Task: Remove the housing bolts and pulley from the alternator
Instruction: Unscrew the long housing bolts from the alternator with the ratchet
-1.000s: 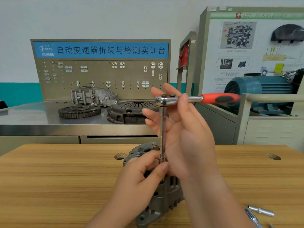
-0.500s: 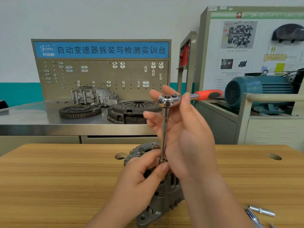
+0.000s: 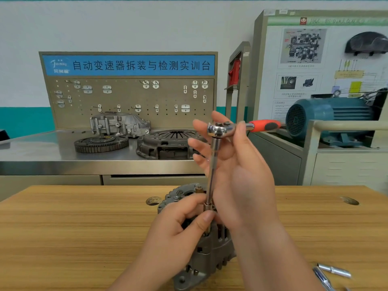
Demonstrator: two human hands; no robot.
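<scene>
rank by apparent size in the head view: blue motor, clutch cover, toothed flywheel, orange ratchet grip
1. blue motor
2. clutch cover, partly hidden
3. toothed flywheel
4. orange ratchet grip, though nearest the camera

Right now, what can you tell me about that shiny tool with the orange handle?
The ratchet wrench is shiny chrome metal with an orange and black handle pointing right. A long thin bar runs down, nearly upright, from its round head to the grey alternator. The right hand holds the head; the left hand pinches the bar's bottom end.
</scene>
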